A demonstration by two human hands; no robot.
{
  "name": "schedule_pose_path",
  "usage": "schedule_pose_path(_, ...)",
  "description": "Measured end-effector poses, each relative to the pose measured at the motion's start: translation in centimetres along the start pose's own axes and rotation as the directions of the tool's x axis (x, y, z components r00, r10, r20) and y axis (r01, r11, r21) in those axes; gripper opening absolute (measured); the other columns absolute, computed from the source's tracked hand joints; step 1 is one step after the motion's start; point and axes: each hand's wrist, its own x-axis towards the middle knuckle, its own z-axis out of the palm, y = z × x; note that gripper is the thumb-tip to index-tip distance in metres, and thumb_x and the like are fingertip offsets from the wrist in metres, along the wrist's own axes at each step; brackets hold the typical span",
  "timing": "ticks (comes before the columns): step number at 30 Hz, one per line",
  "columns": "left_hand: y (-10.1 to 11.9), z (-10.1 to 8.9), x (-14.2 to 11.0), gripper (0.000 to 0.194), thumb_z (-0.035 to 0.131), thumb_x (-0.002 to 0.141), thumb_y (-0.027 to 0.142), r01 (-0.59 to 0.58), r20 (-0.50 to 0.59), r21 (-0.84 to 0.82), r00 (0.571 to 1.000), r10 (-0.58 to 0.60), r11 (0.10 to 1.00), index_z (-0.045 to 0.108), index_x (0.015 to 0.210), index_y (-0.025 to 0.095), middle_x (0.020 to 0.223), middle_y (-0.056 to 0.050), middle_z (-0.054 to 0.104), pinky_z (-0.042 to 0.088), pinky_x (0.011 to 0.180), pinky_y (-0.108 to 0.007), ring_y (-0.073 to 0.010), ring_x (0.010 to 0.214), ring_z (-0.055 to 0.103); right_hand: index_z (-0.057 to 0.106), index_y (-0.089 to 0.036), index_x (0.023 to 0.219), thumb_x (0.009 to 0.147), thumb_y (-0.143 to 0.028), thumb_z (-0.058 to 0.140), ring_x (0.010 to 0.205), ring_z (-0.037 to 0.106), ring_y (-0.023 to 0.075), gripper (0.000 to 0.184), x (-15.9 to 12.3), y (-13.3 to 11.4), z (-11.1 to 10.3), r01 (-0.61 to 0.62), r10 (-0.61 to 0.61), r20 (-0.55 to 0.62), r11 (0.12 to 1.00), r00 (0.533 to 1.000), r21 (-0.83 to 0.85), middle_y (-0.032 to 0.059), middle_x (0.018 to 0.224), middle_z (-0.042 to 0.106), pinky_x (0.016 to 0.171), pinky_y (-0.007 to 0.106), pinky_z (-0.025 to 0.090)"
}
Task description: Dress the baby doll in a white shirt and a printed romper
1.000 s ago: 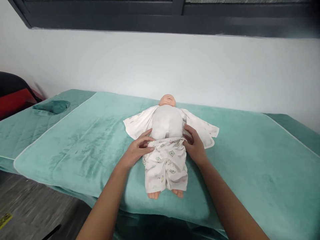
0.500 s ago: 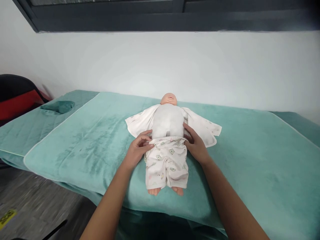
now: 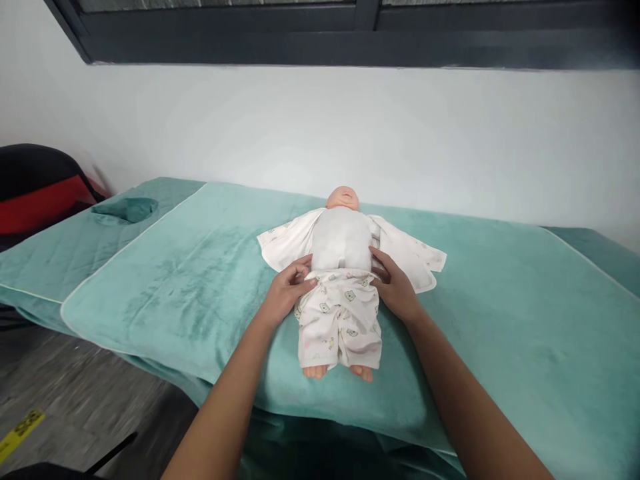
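Observation:
A baby doll lies on its back, head towards the wall and feet towards me. It wears white patterned baby pants, and an open white baby shirt spreads out from under its bare grey-white torso. At the waistband's left side, my left hand grips the pants between thumb and curled fingers. My right hand holds the waistband's other side, thumb on the cloth and index finger stretched along the torso. Some fingertips of both hands are hidden beside the doll.
Under the doll is a green plush-covered bed, with a face hole at its left end. A white wall and dark window frame stand behind. There is a black-and-red chair at far left.
The view has shifted slightly, moving the scene a little to the right. Both hands stay at the waistband, with the pants sitting nearly the same on the doll.

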Motion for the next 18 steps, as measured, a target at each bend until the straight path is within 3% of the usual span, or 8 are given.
schedule_pose_path(3,0.5,0.0,1.0,0.025,0.069,0.079,0.036,0.021,-0.038,0.028,0.999,-0.020,0.999,0.050,0.075,0.020,0.127,-0.009,0.064,0.041,0.095,-0.034,-0.0251,0.117,0.057,0.058,-0.025,0.133,0.075,-0.022,0.062,0.113,0.063,0.0255,0.059,0.9,-0.5,-0.6,0.023,-0.027,-0.030,0.994,0.999,-0.111,0.0073,0.137,0.059,0.098,0.043,0.049)
schedule_pose_path(5,1.0,-0.2,2.2,0.024,0.066,0.080,0.036,0.024,-0.074,0.122,0.997,-0.015,0.992,0.048,0.075,0.021,0.099,-0.004,0.068,0.042,0.081,-0.029,-0.0201,0.094,0.061,0.066,-0.022,0.121,0.074,-0.021,0.058,0.105,0.064,0.0248,0.048,2.0,-1.2,-1.1,0.053,-0.069,-0.060,0.970,0.996,-0.237,0.0074,0.122,0.068,0.095,0.042,0.048)
schedule_pose_path(8,1.5,-0.3,4.8,0.020,0.061,0.083,0.036,0.005,-0.167,0.316,0.985,0.050,0.949,0.047,0.077,0.022,0.067,0.005,0.051,0.035,0.064,-0.025,-0.0135,0.065,0.047,0.073,-0.021,0.099,0.073,-0.024,0.054,0.088,0.063,0.0226,0.033,4.3,-2.4,-1.4,0.060,-0.117,-0.123,0.917,0.985,-0.393,0.0039,0.098,0.074,0.086,0.038,0.048)
schedule_pose_path(10,1.1,-0.1,6.8,0.018,0.059,0.085,0.037,-0.005,-0.211,0.338,0.974,0.080,0.941,0.047,0.081,0.023,0.062,0.006,0.044,0.032,0.059,-0.025,-0.0125,0.060,0.041,0.072,-0.021,0.089,0.074,-0.027,0.051,0.078,0.060,0.0205,0.026,5.8,-2.6,-1.0,0.022,-0.106,-0.188,0.916,0.976,-0.400,0.0013,0.082,0.071,0.077,0.034,0.046)
schedule_pose_path(13,-0.2,0.6,9.2,0.019,0.059,0.086,0.037,0.016,-0.260,0.219,0.965,0.043,0.976,0.046,0.083,0.024,0.061,0.007,0.040,0.031,0.056,-0.024,-0.0120,0.056,0.038,0.067,-0.020,0.082,0.075,-0.030,0.049,0.070,0.055,0.0183,0.021,7.4,-1.7,0.0,-0.055,-0.030,-0.285,0.957,0.958,-0.285,-0.0010,0.070,0.063,0.068,0.030,0.043)
schedule_pose_path(18,-2.0,0.6,10.1,0.021,0.064,0.082,0.039,0.007,-0.297,0.185,0.953,0.049,0.983,0.051,0.079,0.022,0.066,0.005,0.046,0.035,0.060,-0.024,-0.0120,0.063,0.042,0.061,-0.021,0.093,0.075,-0.036,0.056,0.074,0.058,0.0186,0.024,7.8,0.8,0.4,-0.130,0.053,-0.326,0.967,0.944,-0.221,0.0012,0.081,0.066,0.071,0.031,0.045)
